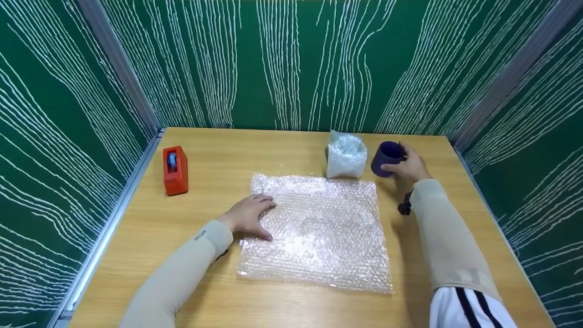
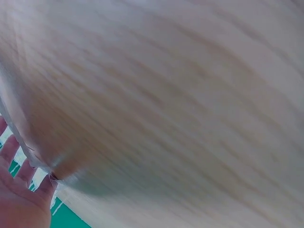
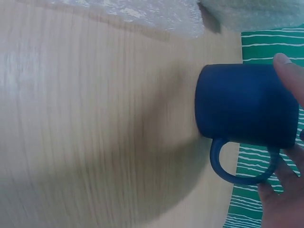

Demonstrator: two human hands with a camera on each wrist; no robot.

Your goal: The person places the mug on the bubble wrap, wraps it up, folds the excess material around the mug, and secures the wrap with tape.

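Mug (image 1: 382, 162) at far right; my R hand (image 1: 413, 166) grips it near the top. Looks rigid, prob ceramic: I'd guess med wt, slick, breakable; hold sides or handle (image 3: 240, 180). L hand (image 1: 248, 215) rests, fingers spread, on bubble wrap (image 1: 319, 228), left edge; prob light, soft.

Green walls (image 1: 248, 68) (white-streaked), grey posts (image 1: 118, 59), wooden table (image 1: 214, 175)
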